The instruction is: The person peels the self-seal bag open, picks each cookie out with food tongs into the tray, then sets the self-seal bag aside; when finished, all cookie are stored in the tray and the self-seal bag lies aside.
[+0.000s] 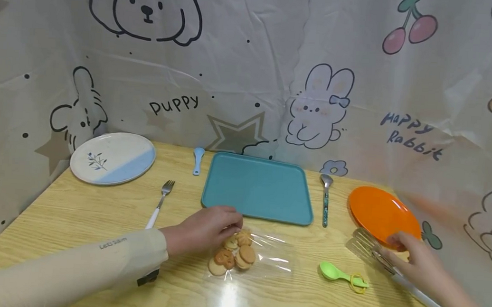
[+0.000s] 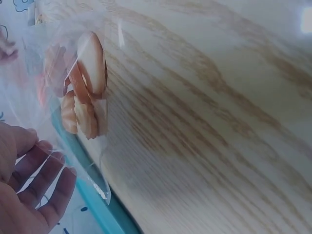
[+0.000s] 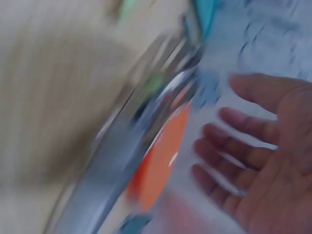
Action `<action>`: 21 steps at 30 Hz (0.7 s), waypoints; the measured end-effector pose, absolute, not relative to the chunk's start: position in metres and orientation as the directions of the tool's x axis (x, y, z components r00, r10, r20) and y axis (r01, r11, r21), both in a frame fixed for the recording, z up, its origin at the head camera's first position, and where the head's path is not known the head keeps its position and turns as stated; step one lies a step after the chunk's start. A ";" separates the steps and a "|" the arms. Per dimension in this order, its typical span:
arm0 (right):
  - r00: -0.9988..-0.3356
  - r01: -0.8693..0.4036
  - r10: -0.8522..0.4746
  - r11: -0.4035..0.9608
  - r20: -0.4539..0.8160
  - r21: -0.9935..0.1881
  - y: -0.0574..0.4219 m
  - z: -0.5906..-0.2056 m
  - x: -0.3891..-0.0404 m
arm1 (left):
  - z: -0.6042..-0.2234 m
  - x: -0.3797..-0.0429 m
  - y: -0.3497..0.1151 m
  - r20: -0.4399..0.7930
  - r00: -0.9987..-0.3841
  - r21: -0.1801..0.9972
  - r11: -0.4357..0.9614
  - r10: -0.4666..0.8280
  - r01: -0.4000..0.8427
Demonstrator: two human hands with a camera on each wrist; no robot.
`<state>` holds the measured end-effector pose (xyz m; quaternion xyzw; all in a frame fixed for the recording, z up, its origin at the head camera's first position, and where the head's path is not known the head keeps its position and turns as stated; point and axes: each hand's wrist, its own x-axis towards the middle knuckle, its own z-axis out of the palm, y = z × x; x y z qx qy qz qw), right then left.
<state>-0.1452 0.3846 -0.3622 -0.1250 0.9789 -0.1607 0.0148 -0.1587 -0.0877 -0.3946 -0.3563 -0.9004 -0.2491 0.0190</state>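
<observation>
Printed cloth (image 1: 242, 84) hangs behind, with a puppy, a rabbit and cherries on it. Wooden table (image 1: 91, 219) below. Teal tray (image 1: 256, 187) sits mid-table toward the cloth. White-and-blue plate (image 1: 114, 161) at far left, orange plate (image 1: 379, 212) at far right.

Slotted spatula (image 1: 416, 293) lies slantwise, its head by the orange plate's near edge; can't tell if they touch. My right hand (image 1: 428, 271) is above it, fingers wide and softly bent, apart from the spatula in the blurred right wrist view. From the head view, my fingertips overlap the plate's edge; contact unclear.

Clear bag (image 1: 273, 257) is on the near side of the tray, cookies at its left end. My left hand (image 1: 206, 229) has thumb and forefinger narrowed on the bag's edge, pinching the film; the other fingers are loosely spread.

Fork (image 1: 160, 204), white handle, left of the tray. Metal spoon (image 1: 326, 202), patterned handle, just right of it. Green spoon (image 1: 333, 271) between bag and spatula. Small blue spoon (image 1: 197, 161) just beside the tray's left side. Yellow band (image 1: 357, 292) at the green spoon's handle. Cookies (image 1: 244, 255) bunched together inside the bag.
</observation>
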 end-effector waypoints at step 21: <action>-0.963 -0.269 -0.260 0.907 0.070 -0.324 0.437 -0.390 -0.134 | -0.395 -0.161 -0.085 0.167 -0.741 0.445 0.621 0.650 0.645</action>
